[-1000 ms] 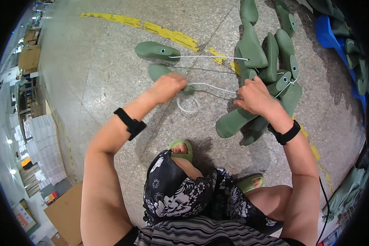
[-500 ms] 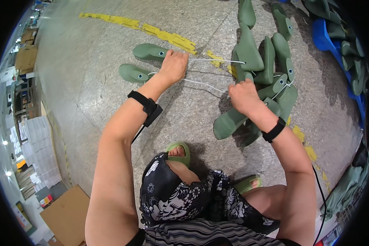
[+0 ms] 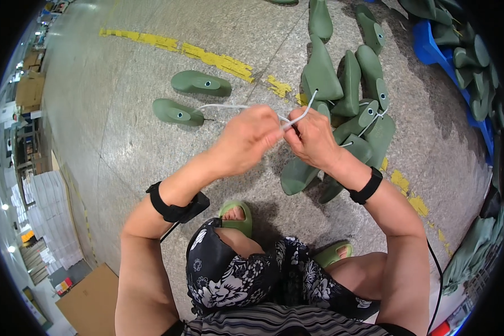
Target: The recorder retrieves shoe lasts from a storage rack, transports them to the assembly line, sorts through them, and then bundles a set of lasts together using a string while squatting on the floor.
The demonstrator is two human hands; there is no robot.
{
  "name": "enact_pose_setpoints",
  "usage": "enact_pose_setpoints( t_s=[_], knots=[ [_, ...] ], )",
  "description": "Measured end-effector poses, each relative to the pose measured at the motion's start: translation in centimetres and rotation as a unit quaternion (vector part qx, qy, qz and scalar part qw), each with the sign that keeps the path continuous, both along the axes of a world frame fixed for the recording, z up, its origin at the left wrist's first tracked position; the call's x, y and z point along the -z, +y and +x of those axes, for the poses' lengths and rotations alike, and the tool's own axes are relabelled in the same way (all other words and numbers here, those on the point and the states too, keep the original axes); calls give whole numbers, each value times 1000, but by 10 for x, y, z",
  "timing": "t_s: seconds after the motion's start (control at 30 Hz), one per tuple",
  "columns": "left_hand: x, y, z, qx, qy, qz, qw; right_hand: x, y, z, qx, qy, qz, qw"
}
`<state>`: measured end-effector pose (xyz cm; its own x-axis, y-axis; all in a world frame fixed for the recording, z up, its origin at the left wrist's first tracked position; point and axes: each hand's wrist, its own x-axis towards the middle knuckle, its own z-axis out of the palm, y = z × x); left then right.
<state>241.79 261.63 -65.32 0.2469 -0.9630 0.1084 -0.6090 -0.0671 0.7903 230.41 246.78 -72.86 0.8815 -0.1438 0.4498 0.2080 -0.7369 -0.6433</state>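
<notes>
My left hand (image 3: 251, 138) and my right hand (image 3: 315, 137) are close together above the floor, each with fingers closed on a white cord (image 3: 301, 117). The cord crosses between my fingertips; one strand runs up to a hole in a green shoe last (image 3: 323, 73), and a loose end trails left past my left hand. Two separate green shoe lasts, an upper one (image 3: 193, 83) and a lower one (image 3: 171, 111), lie on the floor to the left. Under and beyond my right hand lies a cluster of green lasts, some strung with white cord (image 3: 379, 115).
A blue bin (image 3: 429, 47) heaped with green lasts stands at the far right. Faded yellow tape (image 3: 215, 58) crosses the concrete floor. Cardboard (image 3: 89, 302) and stacked white sheets (image 3: 53, 207) are at the left. My feet in green slides (image 3: 238, 219) are just below my hands.
My left hand has left the two lasts on the left and come right to meet my right hand. The cord, stretched between them before, now crosses at my fingertips.
</notes>
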Motion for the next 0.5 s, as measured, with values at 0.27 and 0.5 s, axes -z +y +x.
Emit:
enact_pose_setpoints(
  t_s=[0.27, 0.5],
  knots=[
    [-18, -44, 4, 4, 122, 17, 992, -18, -27, -13, 46, 155, 148, 976],
    [-9, -52, -14, 6, 70, -11, 997, -29, -39, 0, 106, 143, 259, 949]
  ],
)
